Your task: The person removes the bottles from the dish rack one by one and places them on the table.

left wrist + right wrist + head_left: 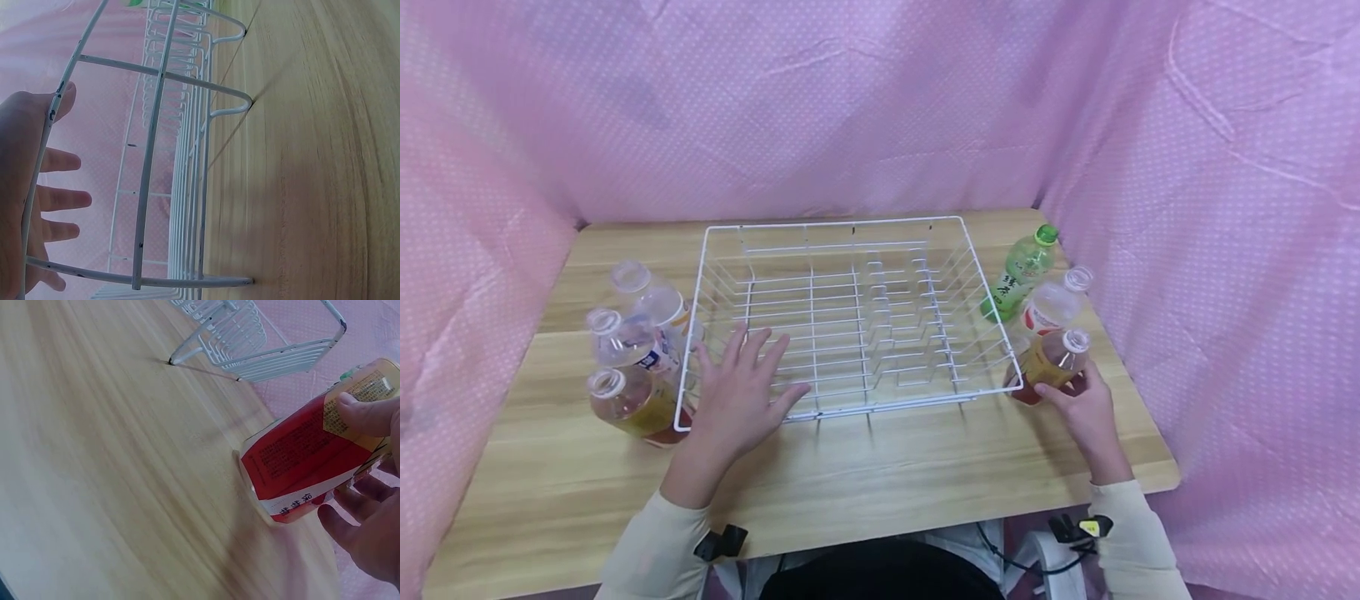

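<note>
A white wire dish rack (917, 403) stands on the wooden table. My left hand (737, 400) is over its front left corner with the fingers spread, holding nothing. In the left wrist view these fingers (65, 199) show behind the rack's wire rim. On the right, my right hand (1086, 412) grips a plastic bottle (1051, 365) with a red and yellow label (306, 453), the thumb on one side and the fingers on the other. Its base is at the tabletop. Directly behind it are a clear bottle (1054, 302) and a green tea bottle (1021, 271).
Left of the rack stand three more bottles: a clear one (655, 296), one with a blue and white label (632, 340) and a yellow-labelled one (632, 404). A pink curtain (820, 108) surrounds the wooden table (895, 475) at the back and sides.
</note>
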`<state>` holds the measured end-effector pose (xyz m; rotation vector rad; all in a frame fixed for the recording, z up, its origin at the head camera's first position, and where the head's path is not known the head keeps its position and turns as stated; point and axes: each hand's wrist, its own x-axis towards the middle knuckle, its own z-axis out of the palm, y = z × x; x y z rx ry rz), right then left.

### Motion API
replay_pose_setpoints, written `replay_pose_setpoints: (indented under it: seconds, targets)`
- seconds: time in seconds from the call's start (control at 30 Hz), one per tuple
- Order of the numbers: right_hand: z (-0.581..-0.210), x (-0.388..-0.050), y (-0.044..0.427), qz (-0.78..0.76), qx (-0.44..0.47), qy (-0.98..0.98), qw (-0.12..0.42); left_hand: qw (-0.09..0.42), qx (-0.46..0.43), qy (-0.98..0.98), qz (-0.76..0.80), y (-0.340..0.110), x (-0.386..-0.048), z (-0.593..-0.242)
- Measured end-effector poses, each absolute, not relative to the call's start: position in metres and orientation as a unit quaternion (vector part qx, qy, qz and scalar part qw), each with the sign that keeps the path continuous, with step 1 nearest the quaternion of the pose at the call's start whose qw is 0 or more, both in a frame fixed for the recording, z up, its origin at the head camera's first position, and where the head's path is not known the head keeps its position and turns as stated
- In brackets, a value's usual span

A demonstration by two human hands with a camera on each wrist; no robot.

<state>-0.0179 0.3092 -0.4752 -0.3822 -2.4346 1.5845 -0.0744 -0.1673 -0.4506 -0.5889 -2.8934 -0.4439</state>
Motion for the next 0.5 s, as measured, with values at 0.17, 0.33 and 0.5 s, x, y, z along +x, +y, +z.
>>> replay_pose_setpoints:
  seconds: [0.17, 0.33, 0.5]
  targets:
    - [-0.469, -0.012, 0.314, 0.538, -0.118, -0.827, 0.112, 0.068, -0.201, -0.966, -0.146, -0.165, -0.073, -0.450]
    - [-0.439, -0.004, 0.304, 0.486, -0.055, -0.831, 0.266, 0.052, -0.207, -0.968, -0.133, -0.163, -0.075, -0.449]
    - [-0.392, -0.011, 0.264, 0.360, 0.092, -0.827, 0.422, 0.046, -0.218, -0.967, -0.120, -0.162, -0.077, -0.448]
